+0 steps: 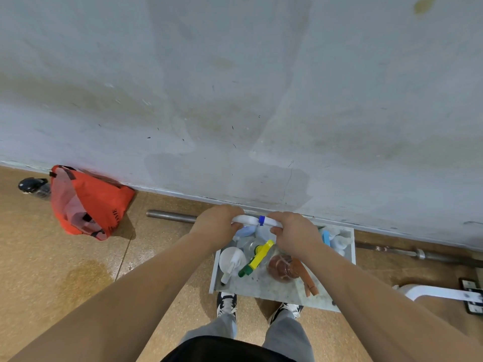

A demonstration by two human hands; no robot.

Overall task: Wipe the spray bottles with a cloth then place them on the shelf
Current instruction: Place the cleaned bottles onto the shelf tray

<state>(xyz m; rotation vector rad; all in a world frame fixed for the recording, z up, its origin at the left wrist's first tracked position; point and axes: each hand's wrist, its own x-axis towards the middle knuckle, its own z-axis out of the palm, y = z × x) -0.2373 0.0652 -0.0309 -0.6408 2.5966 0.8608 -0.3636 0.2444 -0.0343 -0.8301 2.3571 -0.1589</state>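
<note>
The white spray bottle (247, 220), with a blue collar at its neck, is held level in the air just above the grey tray (349, 257) by the wall. The left hand (217, 223) grips its body and the right hand (295, 236) grips the head end, fingers of both curled round it. No cloth shows, so this looks like the wiping or checking step rather than the placing. The next move likely calls for a free spot among the crowded bottles.

Below it in the tray lie a yellow-green sprayer (257, 257), a white bottle (231, 259) and a brown bottle (281, 266).

The tray sits on a tan floor (78, 270) against a stained grey wall (235, 87). A metal bar (170, 215) runs along the wall's foot, and a red bag (86, 202) leans well to the left.
</note>
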